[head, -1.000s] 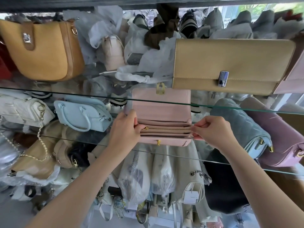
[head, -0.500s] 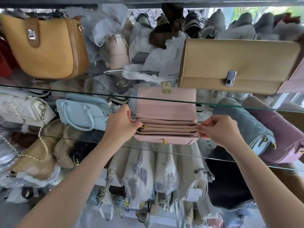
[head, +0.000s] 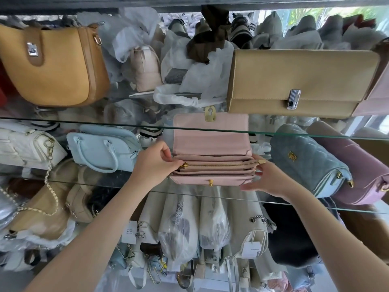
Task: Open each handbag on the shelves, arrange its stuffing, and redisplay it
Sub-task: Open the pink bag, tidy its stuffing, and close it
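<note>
Since its flap is thrown up and back, the pink handbag (head: pixel 210 142) shows its insides from above: several flat compartments side by side, with a gold zip (head: pixel 219 165) along the middle one, run shut as far as can be seen. No stuffing is visible in the open pockets. It stands on the glass shelf (head: pixel 189 191) in the middle of the display, front wall towards the camera, a small gold turn stud (head: pixel 210 182) on that wall and the matching lock plate (head: pixel 210 113) at the flap's edge. The left hand (head: pixel 153 165) pinches the bag's left end right beside the zip pull, thumb and fingers curled onto it. The right hand (head: pixel 267 180) is at the opposite end, well apart from the left, fingers laid nearly straight against the corner and the thumb stretched under the front edge, so it steadies rather than clamps. I judge the bag light and fairly stiff in its panels, with soft gussets that will splay or collapse if squeezed, and a smooth skin that could slide on glass. The two ends, where the hands are, look the best hold; the flap is a poor handle. A pale blue handbag (head: pixel 103 148) sits just to the left and a quilted blue bag (head: pixel 305 161) to the right, with a mauve bag (head: pixel 357 165) behind that. On the shelf above are a beige clutch (head: pixel 294 81) and a tan bag (head: pixel 52 66).
</note>
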